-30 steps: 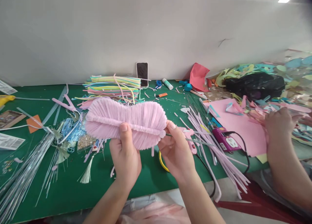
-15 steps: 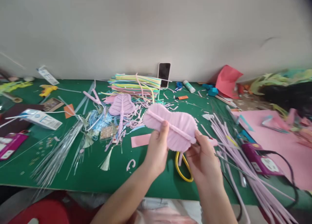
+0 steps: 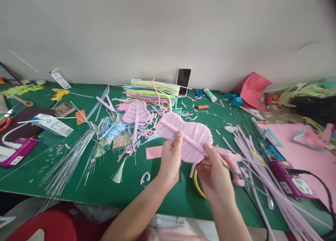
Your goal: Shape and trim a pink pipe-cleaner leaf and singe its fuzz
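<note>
Both hands hold a lilac pipe-cleaner fan (image 3: 195, 130), a lobed, ribbed shape with a raised midrib, above the table. My left hand (image 3: 169, 160) grips its lower left edge, thumb on the front beside the midrib and fingers behind. Pinched at the lower right end is my right hand (image 3: 216, 174); its fingertips are partly hidden. A thin lilac strip hangs under the fan. Beside my right hand lies a pink glue gun (image 3: 233, 160). A yellow loop handle (image 3: 198, 185) shows beneath that hand. Another lilac fan (image 3: 136, 112) with a stem lies beyond my left hand.
On the green table (image 3: 99, 195) lie bundled coloured pipe cleaners (image 3: 152, 90), lilac pipe cleaners (image 3: 265, 174), silver strands (image 3: 69, 162), blue tassels (image 3: 107, 127) and a pink strip (image 3: 154, 152). A phone (image 3: 183, 80) leans on the wall. Purple power strips (image 3: 291, 178) sit at both sides.
The scene has shifted right in view. Both hands still hold the fan, which is slightly turned; my right hand has moved a little lower along its end, and more of the glue gun shows.
</note>
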Demonstrator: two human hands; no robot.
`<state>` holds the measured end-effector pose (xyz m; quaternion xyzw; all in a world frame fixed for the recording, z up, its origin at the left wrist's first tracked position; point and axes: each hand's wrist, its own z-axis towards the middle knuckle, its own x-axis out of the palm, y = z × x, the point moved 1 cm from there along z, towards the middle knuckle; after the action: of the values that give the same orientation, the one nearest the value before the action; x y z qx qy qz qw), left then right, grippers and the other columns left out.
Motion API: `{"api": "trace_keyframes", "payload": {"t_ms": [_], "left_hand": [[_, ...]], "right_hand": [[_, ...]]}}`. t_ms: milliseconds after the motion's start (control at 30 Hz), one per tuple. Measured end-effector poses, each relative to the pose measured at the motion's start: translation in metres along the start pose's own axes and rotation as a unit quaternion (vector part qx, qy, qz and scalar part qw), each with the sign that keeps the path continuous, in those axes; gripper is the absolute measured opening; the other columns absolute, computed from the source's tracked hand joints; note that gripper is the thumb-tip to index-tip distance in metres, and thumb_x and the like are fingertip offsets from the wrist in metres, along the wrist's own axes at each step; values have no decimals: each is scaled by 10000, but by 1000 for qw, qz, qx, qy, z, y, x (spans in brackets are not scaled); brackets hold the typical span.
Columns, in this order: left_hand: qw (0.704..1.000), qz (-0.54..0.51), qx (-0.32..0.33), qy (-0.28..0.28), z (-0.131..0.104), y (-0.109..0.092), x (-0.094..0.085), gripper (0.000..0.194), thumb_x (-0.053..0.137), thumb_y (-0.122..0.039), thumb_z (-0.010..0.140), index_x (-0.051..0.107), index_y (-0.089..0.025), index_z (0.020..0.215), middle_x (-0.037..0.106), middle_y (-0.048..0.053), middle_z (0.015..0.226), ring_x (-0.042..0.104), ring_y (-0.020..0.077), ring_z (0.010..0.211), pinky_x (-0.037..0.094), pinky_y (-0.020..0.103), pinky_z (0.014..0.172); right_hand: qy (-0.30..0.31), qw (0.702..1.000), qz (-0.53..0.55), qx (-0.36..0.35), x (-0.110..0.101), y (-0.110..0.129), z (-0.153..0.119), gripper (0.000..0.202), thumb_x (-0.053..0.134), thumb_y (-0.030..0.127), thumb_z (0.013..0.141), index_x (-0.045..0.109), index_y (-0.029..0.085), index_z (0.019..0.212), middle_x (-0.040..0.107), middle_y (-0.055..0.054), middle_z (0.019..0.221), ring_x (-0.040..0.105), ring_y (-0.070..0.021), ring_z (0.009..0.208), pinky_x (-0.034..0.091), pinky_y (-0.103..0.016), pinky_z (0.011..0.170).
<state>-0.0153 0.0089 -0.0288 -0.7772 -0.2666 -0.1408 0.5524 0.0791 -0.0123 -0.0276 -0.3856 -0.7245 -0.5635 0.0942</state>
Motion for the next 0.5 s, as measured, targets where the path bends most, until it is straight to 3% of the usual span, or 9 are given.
{"api": "trace_keyframes", "payload": {"t_ms": [167, 233, 333, 433, 500], "left_hand": [[999, 25, 25, -10, -1, 0, 2, 480, 664, -635, 781, 543, -178, 700, 422, -62, 538, 454, 106, 518, 338, 232, 482], [999, 29, 19, -24, -1, -6, 2, 473, 690, -626, 761, 571, -170, 719, 494, -47, 559, 513, 119, 543, 382, 230, 500], [999, 12, 34, -4, 2, -20, -1, 458, 711, -601, 752, 654, -153, 830, 654, 10, 699, 640, 165, 662, 485, 251, 601], [997, 18, 69, -9, 6, -37, -9, 425, 728, -560, 751, 686, -163, 898, 709, 29, 783, 689, 193, 740, 524, 263, 663], [996, 37, 86, -13, 6, -47, -14, 355, 754, -503, 745, 677, -171, 845, 706, 21, 770, 698, 196, 763, 531, 260, 687]], "right_hand": [[-4, 999, 5, -38, 5, -2, -3, 340, 871, 294, 648, 568, 179, 547, 489, 86, 527, 441, -47, 490, 423, -166, 502], [12, 999, -3, -43, 6, -3, -5, 358, 854, 323, 674, 557, 182, 533, 483, 79, 527, 433, -56, 498, 415, -179, 506], [106, 993, -39, -34, 0, 0, -7, 234, 844, 381, 686, 680, 220, 729, 649, 35, 708, 559, -103, 605, 480, -231, 587], [251, 959, -134, 8, -14, 10, -7, 466, 902, 299, 607, 727, 274, 1038, 733, -35, 1053, 675, -184, 860, 538, -286, 713], [261, 946, -195, 8, -25, 19, -4, 321, 842, 294, 712, 752, 251, 1017, 749, -54, 1031, 684, -187, 935, 540, -287, 788]]}}
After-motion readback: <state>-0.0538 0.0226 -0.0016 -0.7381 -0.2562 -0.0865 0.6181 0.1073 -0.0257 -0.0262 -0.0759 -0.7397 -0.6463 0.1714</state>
